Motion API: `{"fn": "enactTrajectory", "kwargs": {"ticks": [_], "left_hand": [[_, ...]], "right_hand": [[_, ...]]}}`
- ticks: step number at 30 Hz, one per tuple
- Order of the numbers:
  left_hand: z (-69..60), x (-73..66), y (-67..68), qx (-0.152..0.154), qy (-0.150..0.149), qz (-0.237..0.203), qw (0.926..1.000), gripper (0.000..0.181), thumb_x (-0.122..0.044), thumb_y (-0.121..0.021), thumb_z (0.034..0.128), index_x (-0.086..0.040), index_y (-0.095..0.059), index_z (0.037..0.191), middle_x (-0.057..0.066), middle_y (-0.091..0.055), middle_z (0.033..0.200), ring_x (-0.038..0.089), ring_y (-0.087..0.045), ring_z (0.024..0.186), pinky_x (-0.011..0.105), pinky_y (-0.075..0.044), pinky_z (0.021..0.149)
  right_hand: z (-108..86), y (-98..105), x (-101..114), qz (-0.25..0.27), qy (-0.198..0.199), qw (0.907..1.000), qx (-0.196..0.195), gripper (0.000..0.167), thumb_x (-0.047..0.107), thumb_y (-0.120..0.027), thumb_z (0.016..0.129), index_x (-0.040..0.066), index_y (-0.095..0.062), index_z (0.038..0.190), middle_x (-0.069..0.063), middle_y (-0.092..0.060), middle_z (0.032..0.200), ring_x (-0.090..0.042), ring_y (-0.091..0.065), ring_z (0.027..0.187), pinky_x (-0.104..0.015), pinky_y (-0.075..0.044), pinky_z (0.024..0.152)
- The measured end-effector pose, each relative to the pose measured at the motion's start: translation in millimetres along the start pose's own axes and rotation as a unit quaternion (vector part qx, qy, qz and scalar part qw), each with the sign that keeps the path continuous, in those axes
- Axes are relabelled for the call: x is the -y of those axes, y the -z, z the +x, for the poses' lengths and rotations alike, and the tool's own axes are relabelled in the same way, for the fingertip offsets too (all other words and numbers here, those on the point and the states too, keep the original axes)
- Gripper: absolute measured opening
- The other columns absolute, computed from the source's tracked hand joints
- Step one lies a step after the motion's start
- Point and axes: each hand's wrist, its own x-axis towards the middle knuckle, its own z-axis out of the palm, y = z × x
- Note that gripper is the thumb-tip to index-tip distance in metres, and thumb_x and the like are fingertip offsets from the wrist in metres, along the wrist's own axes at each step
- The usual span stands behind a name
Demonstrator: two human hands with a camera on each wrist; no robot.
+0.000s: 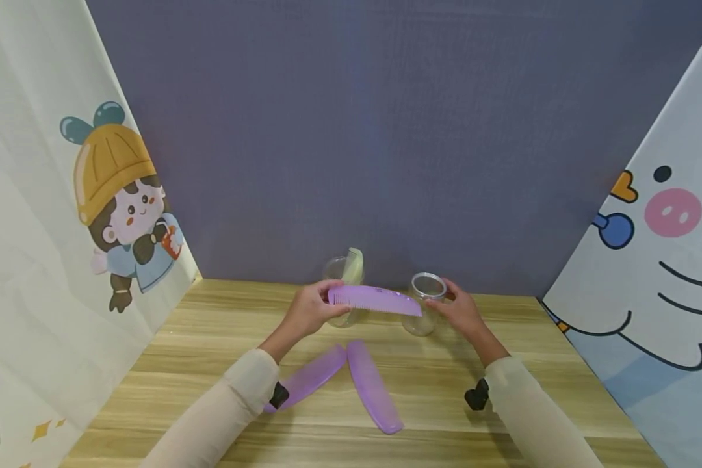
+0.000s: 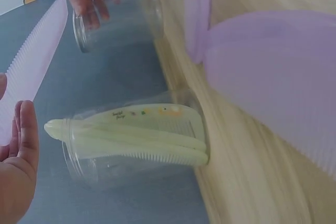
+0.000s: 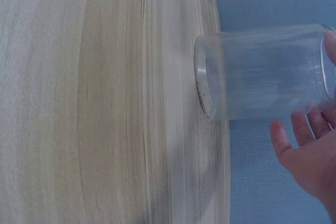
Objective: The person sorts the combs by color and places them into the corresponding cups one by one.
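My left hand (image 1: 312,307) pinches one end of a purple comb (image 1: 380,299), holding it above the table with its far end pointing toward a clear jar (image 1: 419,322). Around the upper part of that jar, my right hand (image 1: 459,312) holds with thumb and fingers; no comb shows inside it in the right wrist view. Behind the left hand stands another clear jar (image 2: 131,174) with pale green combs (image 2: 152,136) in it. Two more purple combs lie on the table: one (image 1: 376,390) in the middle, the other (image 1: 316,376) partly hidden by the left forearm.
A wooden table (image 1: 210,364) carries everything. Behind it rises a grey-blue backdrop (image 1: 351,143). White printed panels stand at the left (image 1: 29,260) and right (image 1: 678,279) edges.
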Motion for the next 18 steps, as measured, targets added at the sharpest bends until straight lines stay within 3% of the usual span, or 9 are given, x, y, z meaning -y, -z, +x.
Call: {"fn": "enactTrajectory", "kwargs": {"ticks": [12,18], "left_hand": [[19.3,-9.6,-11.9,-0.041,-0.032,0.045,0.9976,0.053,-0.020,-0.090,0.0764,-0.002,-0.072,0.123,0.013,-0.078,0.094,0.014,-0.068,0.077,0.019,-0.054,0.061],[25.3,-17.2,-19.8,-0.048,-0.015,0.067,0.9965,0.057,-0.026,-0.090,0.0766,-0.003,-0.071,0.126,0.009,-0.075,0.088,0.011,-0.061,0.072,0.020,-0.050,0.060]], "right_hand": [[1.2,0,-1,0.000,0.006,1.0000,-0.001,0.084,0.037,-0.078,0.090,0.008,-0.038,0.157,-0.024,-0.056,0.145,-0.041,-0.049,0.138,-0.042,-0.058,0.095],[0.4,-2,1,0.005,0.011,0.9999,-0.004,0.081,0.035,-0.078,0.091,0.006,-0.040,0.156,-0.026,-0.056,0.144,-0.043,-0.050,0.137,-0.038,-0.058,0.093]]}}
